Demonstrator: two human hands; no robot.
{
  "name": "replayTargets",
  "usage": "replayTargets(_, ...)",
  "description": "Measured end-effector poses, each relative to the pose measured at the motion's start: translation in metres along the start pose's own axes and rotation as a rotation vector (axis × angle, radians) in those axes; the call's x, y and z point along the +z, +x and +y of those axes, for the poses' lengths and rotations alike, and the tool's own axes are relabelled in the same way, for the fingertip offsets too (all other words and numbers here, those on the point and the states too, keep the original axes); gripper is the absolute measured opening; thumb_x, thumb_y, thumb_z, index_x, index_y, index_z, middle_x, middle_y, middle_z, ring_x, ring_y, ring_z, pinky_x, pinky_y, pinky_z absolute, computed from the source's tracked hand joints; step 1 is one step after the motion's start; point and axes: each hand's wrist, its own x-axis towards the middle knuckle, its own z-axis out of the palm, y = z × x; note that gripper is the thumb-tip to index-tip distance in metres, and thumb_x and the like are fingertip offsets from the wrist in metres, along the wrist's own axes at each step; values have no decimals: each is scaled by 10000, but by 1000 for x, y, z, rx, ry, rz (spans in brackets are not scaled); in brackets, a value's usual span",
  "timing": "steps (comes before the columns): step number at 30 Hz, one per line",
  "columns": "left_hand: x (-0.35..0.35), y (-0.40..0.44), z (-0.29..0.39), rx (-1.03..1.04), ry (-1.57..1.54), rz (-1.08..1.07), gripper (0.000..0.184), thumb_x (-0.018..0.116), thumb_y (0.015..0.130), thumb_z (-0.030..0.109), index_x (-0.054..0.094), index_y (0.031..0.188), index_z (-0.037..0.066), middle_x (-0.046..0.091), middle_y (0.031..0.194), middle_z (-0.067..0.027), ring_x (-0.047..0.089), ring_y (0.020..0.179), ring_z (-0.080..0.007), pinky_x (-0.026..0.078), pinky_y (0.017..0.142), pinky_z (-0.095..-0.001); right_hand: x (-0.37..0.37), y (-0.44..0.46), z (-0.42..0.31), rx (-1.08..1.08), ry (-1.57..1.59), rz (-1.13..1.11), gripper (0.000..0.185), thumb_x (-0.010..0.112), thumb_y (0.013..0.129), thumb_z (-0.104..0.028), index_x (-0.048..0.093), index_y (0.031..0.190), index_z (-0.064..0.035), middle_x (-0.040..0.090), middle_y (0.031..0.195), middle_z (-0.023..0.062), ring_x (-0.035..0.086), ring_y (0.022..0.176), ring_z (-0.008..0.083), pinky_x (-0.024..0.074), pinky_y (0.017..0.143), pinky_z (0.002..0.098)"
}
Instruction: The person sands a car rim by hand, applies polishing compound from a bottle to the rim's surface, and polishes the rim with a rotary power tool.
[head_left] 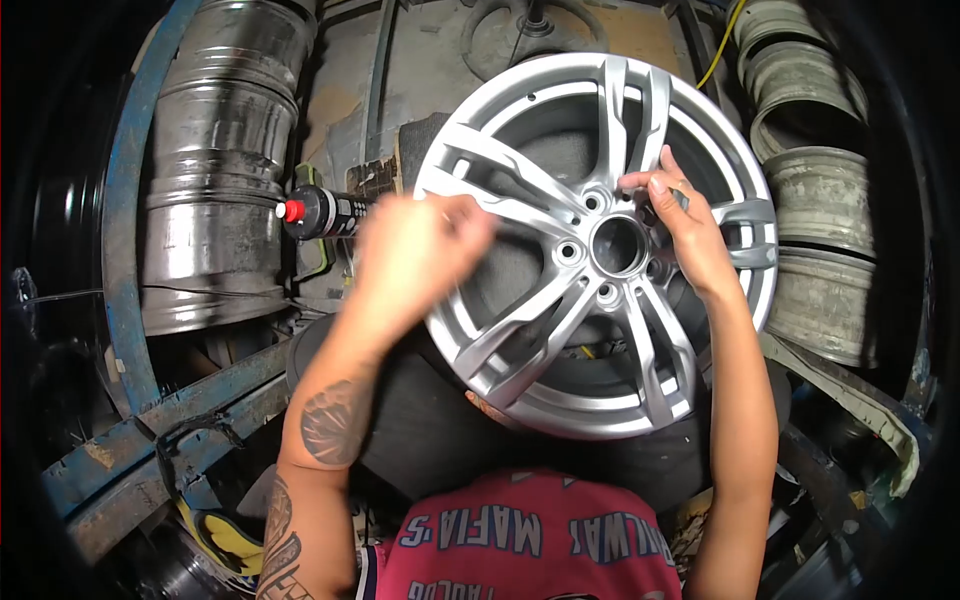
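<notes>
A silver alloy wheel rim (486, 357) with paired spokes faces me in the middle of the view. My right hand (690, 225) is at its upper right spokes, beside the centre hole. Its fingers are bent together around a small grey piece (681, 199), whose kind I cannot make out. Over the rim's left edge is my left hand (420, 245), smeared by motion; its fingers look curled, but whether they hold anything does not show. Behind that hand lies a black bottle (322, 213) with a red cap, partly covered by it.
Stacked metal wheels stand on the left (215, 215) and on the right (825, 200). A blue metal frame (125, 210) runs down the left side. A steering wheel (530, 35) lies at the back, and a yellow cable (722, 50) hangs near the top right.
</notes>
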Motion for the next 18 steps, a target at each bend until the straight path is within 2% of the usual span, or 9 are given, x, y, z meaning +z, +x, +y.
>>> replayTargets(2,-28,23,-40,-56,11,118,475,868,878,383,771,1218,66,773,1102,-194,773,938,-316,601,818,-468,2,0,-1,-1,-43,11,505,537,1124,-493,778,1236,-63,680,1443,152,153,1668,352,175,1295,477)
replayTargets(4,-25,36,-84,-108,191,25,771,883,848,479,647,1434,37,696,1352,-254,697,1239,-355,556,1032,-458,3,-1,-7,30,-186,19,448,552,1128,-438,770,1252,-66,637,1489,238,196,1661,360,264,1266,449)
replayTargets(5,-17,44,-106,-140,148,-139,1030,873,779,649,567,1529,13,632,1445,-315,622,1353,-432,491,1138,-464,6,-1,-11,35,-267,29,439,557,1126,-430,768,1256,-68,625,1496,259,210,1657,364,288,1256,444)
replayTargets(6,-9,51,-113,-150,23,-261,1059,862,790,674,559,1524,-26,640,1440,-316,629,1355,-412,482,1152,-442,9,-2,-12,41,-347,37,430,561,1124,-423,766,1259,-70,612,1503,279,223,1653,369,311,1246,440)
replayTargets(7,-3,55,-114,-192,-82,-360,1015,852,815,656,576,1504,-37,662,1413,-304,647,1331,-388,481,1147,-424,10,-2,-12,52,-423,26,412,565,1118,-412,761,1265,-81,553,1528,338,253,1640,378,365,1215,437)
replayTargets(10,5,62,-111,-234,-262,-540,877,830,872,576,625,1440,-60,723,1322,-250,681,1261,-311,485,1122,-378,16,-9,-19,31,-519,16,394,569,1113,-405,763,1262,-97,507,1550,369,256,1635,387,370,1214,441)
replayTargets(12,10,62,-110,-255,-332,-595,783,814,898,511,652,1403,-64,747,1278,-210,691,1220,-268,491,1102,-357,15,-12,-29,81,-604,-23,389,583,1092,-421,755,1285,-131,357,1642,387,572,1400,469,481,1116,441)
replayTargets(14,15,59,-115,-295,-392,-612,691,795,919,445,674,1373,-62,758,1251,-173,692,1182,-234,498,1083,-343,14,-13,-25,10,-683,-15,420,550,1095,-471,750,1265,-143,318,1664,380,701,1185,491,560,1015,519)
replayTargets(18,37,31,-111,-362,-460,-445,506,783,916,300,697,1263,-58,767,1131,-113,700,997,-175,548,942,-334,9,-11,-23,6,-767,-41,437,544,1098,-476,739,1288,-134,345,1657,368,708,1169,490,571,1002,540)
